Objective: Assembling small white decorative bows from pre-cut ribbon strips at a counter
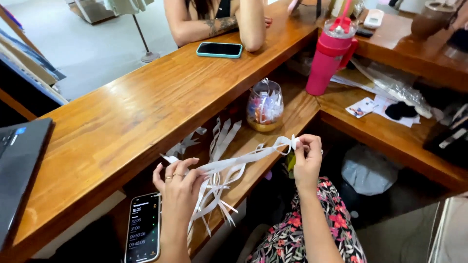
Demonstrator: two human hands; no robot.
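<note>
My left hand [179, 184] pinches a bunch of white paper strips [229, 165] near their lower ends, above the lower wooden shelf [287, 114]. My right hand [307, 158] grips the far end of the same strips, where they are folded into a small loop. Loose ends of the strips hang down below my left hand. More white strips [222, 134] lie on the shelf behind them. A round glass jar [264, 107] filled with small folded paper pieces stands further back on the shelf.
A phone with a lit screen [144, 228] lies by my left wrist. A pink tumbler with straw [330, 56] stands at the corner. On the upper counter [122, 117] lie a teal-cased phone [219, 49] and a laptop [19, 160]; another person's forearms [234, 24] rest there.
</note>
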